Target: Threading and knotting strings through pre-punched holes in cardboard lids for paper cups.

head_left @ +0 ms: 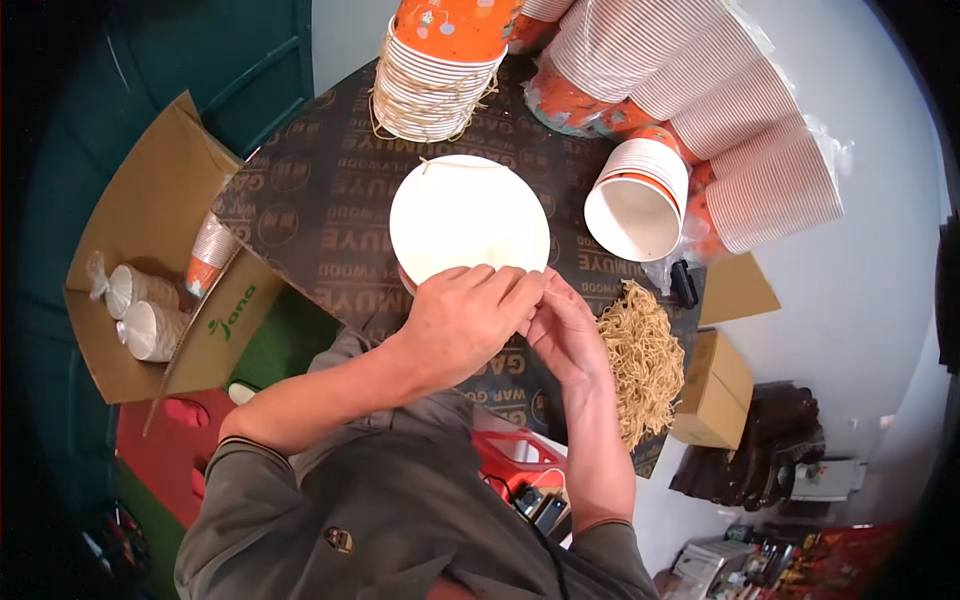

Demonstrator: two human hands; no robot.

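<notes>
String, thin and straw-coloured point(548, 294), runs pinched between the fingertips of the left hand point(462, 322) and the right hand point(563, 335), both clenched on it just at the near edge of a stack of paper cups point(468, 218) seen from above as a white disc, standing on a dark printed board point(320, 190) that serves as a worktop. To do the tying well, it seems wise to keep the strand taut and low against the stack, so the loop bites before the knot closes (slack here would likely let the cups slide). A loose heap of the same string point(640, 360) lies just right of the hands. At the far edge stands an orange stack already bound with string point(435, 75); to the right, long sleeves of orange-and-white cups in clear plastic point(740, 110) lie on their sides, one open mouth facing the camera. On the left an open brown carton point(150, 240) with a green logo on its flap holds more wrapped cups. A small closed brown box point(715, 390) sits lower right, beside a plain cardboard sheet point(738, 288)
</notes>
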